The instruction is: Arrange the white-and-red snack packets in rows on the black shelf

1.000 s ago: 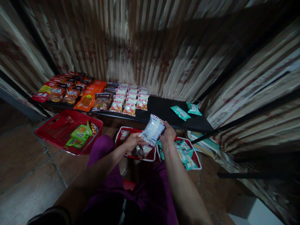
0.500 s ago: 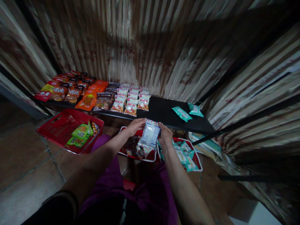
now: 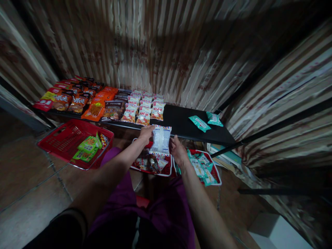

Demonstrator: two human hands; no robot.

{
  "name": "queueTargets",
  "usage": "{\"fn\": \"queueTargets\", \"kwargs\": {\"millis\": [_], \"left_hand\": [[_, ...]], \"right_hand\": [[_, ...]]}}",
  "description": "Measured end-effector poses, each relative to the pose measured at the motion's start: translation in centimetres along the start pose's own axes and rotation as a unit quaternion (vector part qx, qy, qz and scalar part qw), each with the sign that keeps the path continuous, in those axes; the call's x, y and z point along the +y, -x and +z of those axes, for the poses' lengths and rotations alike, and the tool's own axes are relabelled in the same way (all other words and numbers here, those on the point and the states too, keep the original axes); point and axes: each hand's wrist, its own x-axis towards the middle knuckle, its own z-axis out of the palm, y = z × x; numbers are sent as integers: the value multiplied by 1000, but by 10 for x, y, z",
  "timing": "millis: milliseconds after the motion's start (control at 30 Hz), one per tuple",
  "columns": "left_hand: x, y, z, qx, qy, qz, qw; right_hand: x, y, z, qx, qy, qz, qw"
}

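A white snack bag (image 3: 161, 141) with striped ends hangs over the middle basket, its printed back towards me. My left hand (image 3: 146, 134) grips its left edge, the fingers partly behind it. Beside its right edge is my right hand (image 3: 178, 149), fingers apart and thumb up, seemingly off the bag. Several white snack bags (image 3: 144, 115) with striped ends stand in rows on the black shelf (image 3: 176, 121) just beyond. Below the held bag, the middle red basket (image 3: 166, 173) holds more snack bags, partly hidden by it.
Left on the shelf are brown bags (image 3: 114, 110), orange bags (image 3: 98, 103) and red bags (image 3: 43, 104). Teal packets (image 3: 199, 123) lie at its right. A red basket (image 3: 59, 140) with green packets stands left; a right basket (image 3: 219, 178) holds teal packets. Black poles (image 3: 259, 133) frame the right side.
The snack bag has moved up and left from the basket towards the shelf edge, now more upright. My right hand has come away from its side; more of the basket's contents show.
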Motion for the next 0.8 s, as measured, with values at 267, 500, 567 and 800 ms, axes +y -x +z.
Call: {"fn": "queueTargets", "kwargs": {"millis": [267,500,567,800], "left_hand": [[3,-20,-5,37,16,12,999],[7,-20,-4,46,22,7,999],[7,-19,-4,50,24,8,998],[3,-18,3,83,19,28,996]], "right_hand": [[27,12,-14,-91,0,59,994],[31,8,-13,-57,-39,27,997],[33,7,-14,-51,-12,19,998],[22,11,-6,-1,340,-338,878]]}}
